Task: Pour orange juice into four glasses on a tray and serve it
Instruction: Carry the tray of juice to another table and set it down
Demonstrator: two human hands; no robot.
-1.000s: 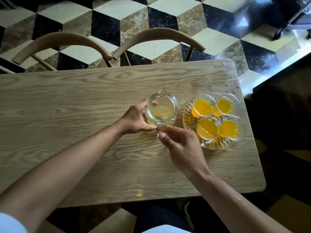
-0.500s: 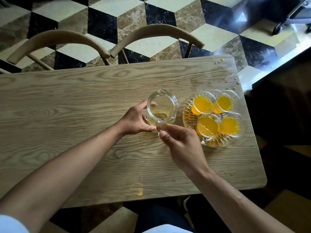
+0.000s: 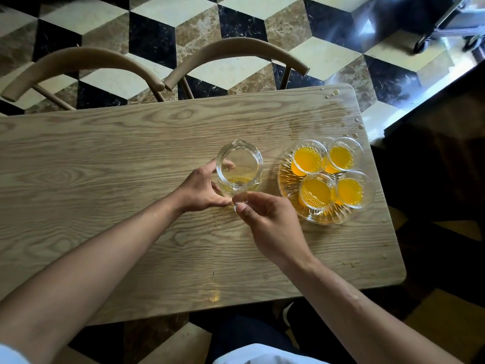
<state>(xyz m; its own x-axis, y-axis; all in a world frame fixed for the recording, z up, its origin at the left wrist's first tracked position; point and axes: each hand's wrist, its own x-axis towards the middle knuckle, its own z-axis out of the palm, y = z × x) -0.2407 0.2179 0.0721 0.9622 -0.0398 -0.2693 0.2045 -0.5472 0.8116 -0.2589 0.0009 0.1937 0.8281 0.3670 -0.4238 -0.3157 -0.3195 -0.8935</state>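
Note:
A clear glass jug [image 3: 240, 164] stands upright on the wooden table [image 3: 105, 166], nearly empty with a thin film of juice at its bottom. My left hand [image 3: 200, 189] cups the jug's left side. My right hand [image 3: 267, 219] pinches the jug's handle at its near side. To the right sits a cut-glass tray [image 3: 286, 179] holding several glasses of orange juice, among them a far-left glass [image 3: 307, 158], a far-right glass [image 3: 341, 156] and a near glass [image 3: 315, 191].
Two curved wooden chair backs [image 3: 231, 52] stand behind the table's far edge. Drops of liquid [image 3: 330, 94] dot the table's far right corner and right edge. The tray sits close to the right edge. A wheeled stand [image 3: 446, 30] is on the tiled floor.
Both hands and the jug keep the same hold and place. The view shifts slightly, and the leftover juice has settled toward the jug's near side.

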